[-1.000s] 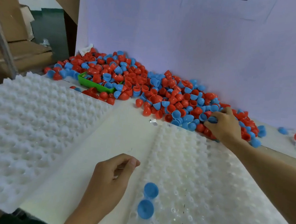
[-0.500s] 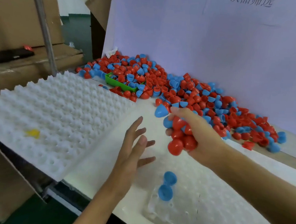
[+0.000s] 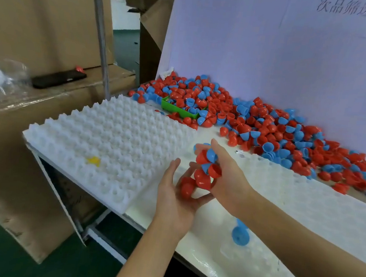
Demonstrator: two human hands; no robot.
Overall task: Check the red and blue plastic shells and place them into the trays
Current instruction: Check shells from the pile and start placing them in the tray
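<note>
A big pile of red and blue shells (image 3: pixel 268 128) lies along the white back wall. My right hand (image 3: pixel 229 178) grips a handful of red and blue shells (image 3: pixel 208 165) above the table between the two white dimpled trays. My left hand (image 3: pixel 176 195) is cupped palm up right beside it, and a red shell (image 3: pixel 186 186) lies against its fingers. The left tray (image 3: pixel 114 145) holds one small yellow piece (image 3: pixel 94 160). The right tray (image 3: pixel 309 208) holds blue shells (image 3: pixel 240 234) near its front, partly hidden by my right forearm.
A green bin (image 3: pixel 176 109) sits half buried in the pile. Cardboard boxes (image 3: pixel 35 106) stand to the left, with a black phone (image 3: pixel 58 79) and a plastic bag on top. A metal pole (image 3: pixel 101 36) rises behind the left tray. The table's front edge runs under my forearms.
My right hand has carried its handful of shells down and left to my left hand. My left hand has turned palm up and cupped, and a red shell now rests in it.
</note>
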